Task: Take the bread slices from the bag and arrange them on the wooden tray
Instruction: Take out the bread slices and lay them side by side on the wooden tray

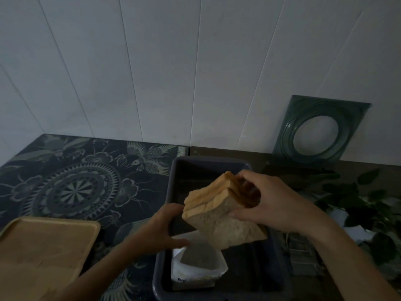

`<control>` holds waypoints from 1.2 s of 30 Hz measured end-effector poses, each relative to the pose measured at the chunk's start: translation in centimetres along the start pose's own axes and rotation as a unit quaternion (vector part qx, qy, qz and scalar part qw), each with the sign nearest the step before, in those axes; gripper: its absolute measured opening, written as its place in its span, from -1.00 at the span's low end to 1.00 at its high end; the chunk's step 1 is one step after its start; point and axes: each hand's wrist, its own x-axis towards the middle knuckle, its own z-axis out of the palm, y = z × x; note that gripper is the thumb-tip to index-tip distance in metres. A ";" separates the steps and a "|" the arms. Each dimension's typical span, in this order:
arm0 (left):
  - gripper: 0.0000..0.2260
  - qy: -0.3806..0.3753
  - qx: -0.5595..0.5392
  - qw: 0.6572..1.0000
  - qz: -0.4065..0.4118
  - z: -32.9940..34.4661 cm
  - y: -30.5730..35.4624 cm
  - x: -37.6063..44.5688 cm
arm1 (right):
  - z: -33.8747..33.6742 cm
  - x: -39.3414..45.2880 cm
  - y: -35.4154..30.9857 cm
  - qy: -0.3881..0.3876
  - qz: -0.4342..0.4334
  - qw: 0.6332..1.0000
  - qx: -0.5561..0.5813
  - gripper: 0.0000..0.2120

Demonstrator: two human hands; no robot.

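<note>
**Bread stack lifted clear of the bag, tray not yet loaded**

The main risk is the stack fanning apart: the right hand (pixel 269 203) pinches several bread slices (pixel 219 211) by one end only, tilted, so a loose slice could slide out and drop into the dark plastic tub (pixel 208 164) below. Squeezing harder would likely crush the soft crumb.

The right hand arches over the stack from the right, its grip clenched on the slices, thumb under and fingers over the crust. The left hand (pixel 167 229) reaches in from the lower left with a released grip, fingers spread near the white bag (pixel 195 268) and the tub's rim. The bag lies inside the tub. The wooden tray (pixel 45 246) sits bare on the patterned worktop (pixel 82 181), well to the left.
</note>
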 end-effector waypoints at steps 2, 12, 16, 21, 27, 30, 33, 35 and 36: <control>-0.15 -0.007 0.007 1.000 0.029 0.2 0.6 -0.4 | -0.6 0.3 0.5 0.002 0.001 1.000 0.030 -0.48; -0.29 0.044 -0.286 0.955 0.069 0.5 5.6 -0.2 | -0.9 2.7 1.7 -0.020 -0.002 0.982 0.186 -0.45; -0.54 0.091 -0.399 0.912 0.028 -0.5 6.3 -1.2 | 0.1 3.8 1.5 -0.041 0.013 0.965 0.259 -0.46; -0.58 0.125 -0.436 0.891 0.009 -2.3 4.4 -2.8 | 2.0 5.1 0.2 -0.073 0.032 0.946 0.313 -0.48; -0.56 0.132 -0.451 0.883 -0.009 -5.6 0.9 -5.4 | 5.8 7.2 -3.2 -0.095 0.055 0.926 0.360 -0.51; -0.53 0.127 -0.452 0.882 -0.020 -7.9 -1.3 -7.2 | 8.4 8.6 -5.4 -0.097 0.072 0.916 0.383 -0.48; -0.56 0.112 -0.455 0.883 -0.034 -10.5 -4.0 -9.0 | 11.3 10.2 -7.8 -0.092 0.092 0.912 0.388 -0.49; -0.57 0.093 -0.460 0.882 -0.047 -12.1 -6.0 -10.2 | 13.3 11.6 -9.3 -0.087 0.108 0.910 0.391 -0.43; -0.57 0.085 -0.463 0.881 -0.054 -12.9 -7.0 -10.9 | 14.4 12.3 -10.1 -0.087 0.115 0.909 0.392 -0.40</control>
